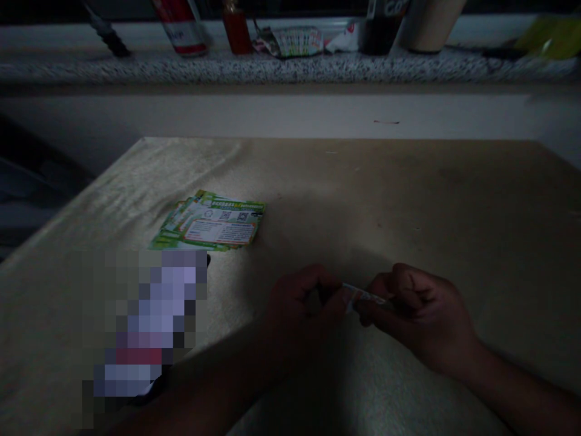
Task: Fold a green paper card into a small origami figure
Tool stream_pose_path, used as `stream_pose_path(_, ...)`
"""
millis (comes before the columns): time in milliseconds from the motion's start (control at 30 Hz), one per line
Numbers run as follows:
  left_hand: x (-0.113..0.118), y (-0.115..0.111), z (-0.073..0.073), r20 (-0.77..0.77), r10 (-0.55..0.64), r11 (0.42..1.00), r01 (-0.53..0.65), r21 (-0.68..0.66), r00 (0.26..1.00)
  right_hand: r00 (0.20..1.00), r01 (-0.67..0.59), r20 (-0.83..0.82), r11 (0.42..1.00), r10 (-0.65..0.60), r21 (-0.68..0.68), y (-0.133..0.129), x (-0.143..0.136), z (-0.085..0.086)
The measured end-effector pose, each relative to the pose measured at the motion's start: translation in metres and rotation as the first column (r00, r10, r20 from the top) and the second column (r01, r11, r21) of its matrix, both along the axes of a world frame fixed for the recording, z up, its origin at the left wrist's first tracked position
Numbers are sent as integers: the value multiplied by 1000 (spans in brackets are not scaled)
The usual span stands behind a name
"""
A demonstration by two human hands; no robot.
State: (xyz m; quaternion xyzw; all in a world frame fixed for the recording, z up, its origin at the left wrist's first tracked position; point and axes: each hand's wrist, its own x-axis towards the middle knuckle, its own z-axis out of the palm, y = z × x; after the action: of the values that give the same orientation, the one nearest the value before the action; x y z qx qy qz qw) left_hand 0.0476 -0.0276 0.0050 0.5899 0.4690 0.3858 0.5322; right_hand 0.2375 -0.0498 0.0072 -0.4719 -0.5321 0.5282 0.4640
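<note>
Over the middle front of the table, my left hand (299, 306) pinches one end of a small, thin printed slip (353, 297). My right hand (422, 315) has the other end between thumb and fingers, so the slip is stretched between both hands. Most of it is covered by the fingers, and the dim light hides its print. Beyond my left hand, a fanned stack of green-and-white printed leaflets (220, 223) lies flat on the table.
A blurred-out, pixelated long object (157, 309) lies on the table (399, 200) left of my left arm. Along the speckled sill (272, 71) stand a red-and-white can (181, 30), a red bottle (236, 30), a crumpled wrapper (299, 41), a dark bottle (382, 27) and a beige cup (433, 24).
</note>
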Motion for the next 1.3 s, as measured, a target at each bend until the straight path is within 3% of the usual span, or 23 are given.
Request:
stream_pose_path(367,-8,2,-1,46,-49,994,44,103,998,982,33,-181,990,-58,-135,6,-1,3)
stream_pose_path(500,-9,2,-2,119,-45,999,42,32,992,969,-96,-242,980,52,-175,7,3,3)
stream_pose_path(600,-9,2,-2,184,-58,998,64,-30,981,963,-149,-245,979,112,-140,6,7,4)
stream_pose_path(767,-7,2,0,159,-49,992,66,-107,986,983,-89,-167,992,72,-94,6,8,6)
stream_pose_path(1100,-8,1,1,167,-64,995,75,-65,984,989,33,-141,999,-36,-28,3,6,9)
stream_pose_path(1300,-6,1,-1,261,27,994,1,-105,965,987,-49,-153,999,49,3,6,5,7)
